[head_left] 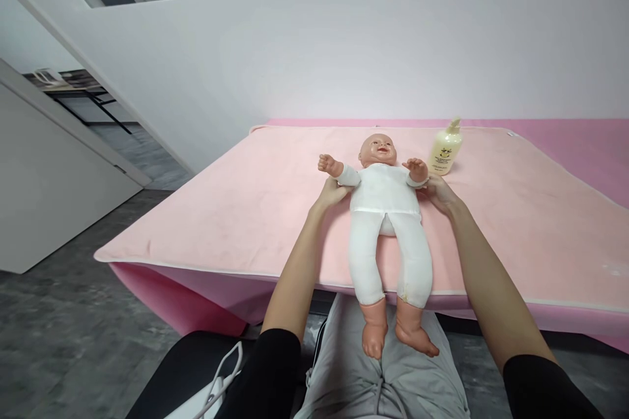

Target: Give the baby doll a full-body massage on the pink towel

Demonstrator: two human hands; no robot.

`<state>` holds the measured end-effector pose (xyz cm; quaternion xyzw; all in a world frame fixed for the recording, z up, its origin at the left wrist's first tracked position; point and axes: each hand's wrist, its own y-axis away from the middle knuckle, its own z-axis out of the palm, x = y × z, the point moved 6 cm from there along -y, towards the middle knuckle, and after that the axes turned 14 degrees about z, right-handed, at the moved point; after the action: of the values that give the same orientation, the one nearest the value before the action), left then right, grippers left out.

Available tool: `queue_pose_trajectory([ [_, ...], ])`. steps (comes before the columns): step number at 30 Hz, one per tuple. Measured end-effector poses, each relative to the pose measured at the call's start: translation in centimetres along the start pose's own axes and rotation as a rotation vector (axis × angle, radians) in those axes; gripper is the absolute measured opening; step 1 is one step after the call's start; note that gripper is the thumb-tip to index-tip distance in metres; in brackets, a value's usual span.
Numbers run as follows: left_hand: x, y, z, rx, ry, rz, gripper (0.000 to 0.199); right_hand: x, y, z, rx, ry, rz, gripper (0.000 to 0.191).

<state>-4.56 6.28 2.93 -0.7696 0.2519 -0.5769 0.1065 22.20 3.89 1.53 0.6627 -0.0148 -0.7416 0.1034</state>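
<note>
A baby doll (386, 190) with a white cloth body lies face up on the pink blanket (236, 209), its feet hanging past the table's front edge. My left hand (335, 193) holds the doll's side under its arm at the left, the fingertips hidden by the cloth. On the right, my right hand (439, 192) is at the doll's other arm, its fingers closed round the sleeve near the elbow. A pale yellow pump bottle (445, 149) stands upright just beyond my right hand, beside the doll's raised hand.
A white wall (344, 52) rises behind the table. The table's front edge runs close to my lap. At the lower left are a black seat (181, 366) and a white device with a cable (201, 402). A door (59, 177) is at the far left.
</note>
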Motion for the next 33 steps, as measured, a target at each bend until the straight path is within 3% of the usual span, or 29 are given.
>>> queue_pose_trajectory([
  [6, -0.6, -0.3, 0.1, 0.034, -0.031, -0.019, 0.029, 0.3, -0.3, 0.0, 0.086, -0.031, -0.001, 0.019],
  [14, -1.5, -0.3, 0.7, 0.001, 0.078, 0.021, 0.040, 1.1, -1.3, -0.2, 0.172, -0.001, -0.024, 0.039],
  [18, -1.5, 0.0, 0.8, -0.004, 0.039, -0.034, 0.042, 1.2, -1.3, -0.1, 0.170, 0.033, -0.001, 0.049],
  [25, -1.4, 0.2, 0.7, 0.018, -0.070, -0.048, 0.053, 0.8, -1.0, 0.5, 0.171, 0.120, 0.000, 0.052],
  [33, 0.5, 0.5, 0.7, 0.028, 0.013, 0.057, 0.086, 1.3, -1.0, 0.4, 0.234, 0.224, 0.116, 0.047],
])
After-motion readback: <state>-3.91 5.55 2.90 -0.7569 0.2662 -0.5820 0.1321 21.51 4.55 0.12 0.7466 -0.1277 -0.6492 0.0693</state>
